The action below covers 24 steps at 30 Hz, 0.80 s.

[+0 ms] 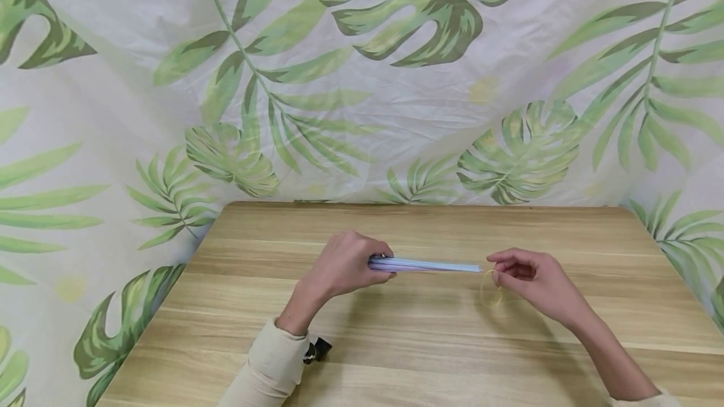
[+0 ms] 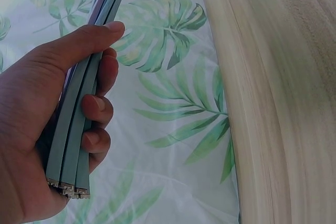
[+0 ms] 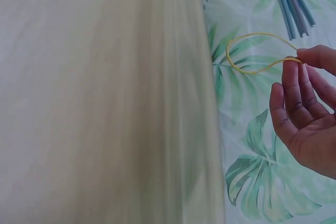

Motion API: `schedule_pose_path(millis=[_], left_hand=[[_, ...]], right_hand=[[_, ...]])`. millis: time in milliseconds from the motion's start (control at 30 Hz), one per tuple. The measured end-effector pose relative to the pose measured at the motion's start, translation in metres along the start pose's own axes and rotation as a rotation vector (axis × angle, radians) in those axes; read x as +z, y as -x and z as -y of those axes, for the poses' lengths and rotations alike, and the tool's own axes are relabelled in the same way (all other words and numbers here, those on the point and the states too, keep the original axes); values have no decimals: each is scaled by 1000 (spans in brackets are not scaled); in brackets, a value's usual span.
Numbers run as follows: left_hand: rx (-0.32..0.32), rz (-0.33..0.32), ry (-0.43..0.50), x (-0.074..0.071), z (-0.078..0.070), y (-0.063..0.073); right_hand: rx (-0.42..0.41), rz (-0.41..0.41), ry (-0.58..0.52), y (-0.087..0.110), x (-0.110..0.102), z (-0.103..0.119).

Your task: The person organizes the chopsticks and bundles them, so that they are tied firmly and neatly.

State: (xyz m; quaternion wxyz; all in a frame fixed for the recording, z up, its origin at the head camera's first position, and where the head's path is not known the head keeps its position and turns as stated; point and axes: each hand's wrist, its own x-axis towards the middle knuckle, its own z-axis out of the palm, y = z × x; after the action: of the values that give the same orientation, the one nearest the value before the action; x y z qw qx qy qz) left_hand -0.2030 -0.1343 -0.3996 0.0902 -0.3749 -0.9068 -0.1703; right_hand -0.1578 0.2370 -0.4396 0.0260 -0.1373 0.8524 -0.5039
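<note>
My left hand [image 1: 345, 265] grips a bundle of slim, straight blue and purple strips [image 1: 430, 265], held level above the table and pointing right. In the left wrist view, fingers and thumb wrap the strips [image 2: 79, 119], whose cut ends show by the palm. Thumb and fingertips of my right hand [image 1: 532, 278] pinch a thin yellow rubber band [image 3: 252, 72], which hangs as a loose loop. That hand is close to the bundle's right end, and the band overlaps this end in the head view. The remaining right fingers are slightly bent.
Under both hands lies a wood-grain table [image 1: 396, 344]. A leaf-print cloth [image 1: 418, 99] hangs behind it and along its sides. A small black object [image 1: 318, 350] shows beside the left sleeve [image 1: 271, 363].
</note>
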Motion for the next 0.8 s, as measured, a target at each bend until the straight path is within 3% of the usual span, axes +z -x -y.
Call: schedule_pose_path(millis=[400, 800], left_hand=[[11, 18, -13, 3, -1, -1], [14, 18, 13, 6, -3, -2]], right_hand=[[13, -23, -52, -9, 6, 22], [-19, -107, -59, -14, 14, 33]])
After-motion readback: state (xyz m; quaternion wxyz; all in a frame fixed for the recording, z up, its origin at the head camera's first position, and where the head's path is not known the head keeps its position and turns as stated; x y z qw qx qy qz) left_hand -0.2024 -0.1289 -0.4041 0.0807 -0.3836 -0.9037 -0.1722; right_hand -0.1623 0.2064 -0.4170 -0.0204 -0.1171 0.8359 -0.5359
